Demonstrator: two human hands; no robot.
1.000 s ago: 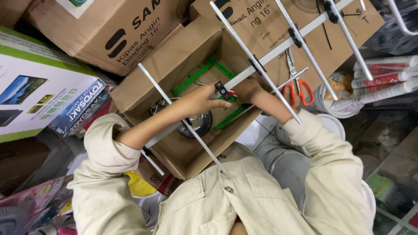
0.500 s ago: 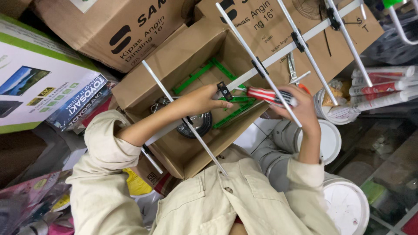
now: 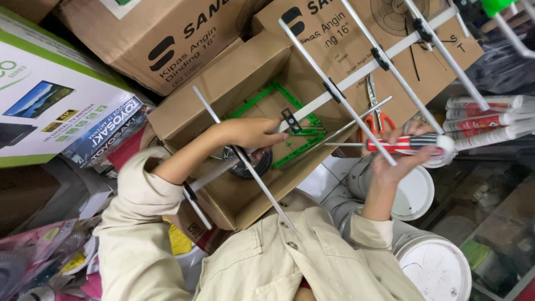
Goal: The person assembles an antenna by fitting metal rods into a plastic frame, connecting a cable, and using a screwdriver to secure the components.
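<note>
A white antenna boom (image 3: 356, 75) with several aluminium rods lies slanted over an open cardboard box (image 3: 223, 72). My left hand (image 3: 251, 134) grips the boom beside a small black clamp (image 3: 291, 120). My right hand (image 3: 398, 159) holds a red-and-white striped screwdriver (image 3: 412, 144) level, to the right of the box. Its thin shaft points left toward the boom. Inside the box lie green plastic frame parts (image 3: 295, 142) and a black cable coil (image 3: 248, 164).
Orange-handled scissors (image 3: 379, 120) rest behind the screwdriver. Sealant tubes (image 3: 490, 117) are stacked at the right, white lidded buckets (image 3: 415, 192) (image 3: 440, 267) stand below my right hand. Large cardboard boxes (image 3: 167, 39) and a printed green-edged box (image 3: 44, 100) crowd the back and left.
My right hand left the clamp, took hold of the striped screwdriver and moved right and down with it. My left hand stayed on the boom.
</note>
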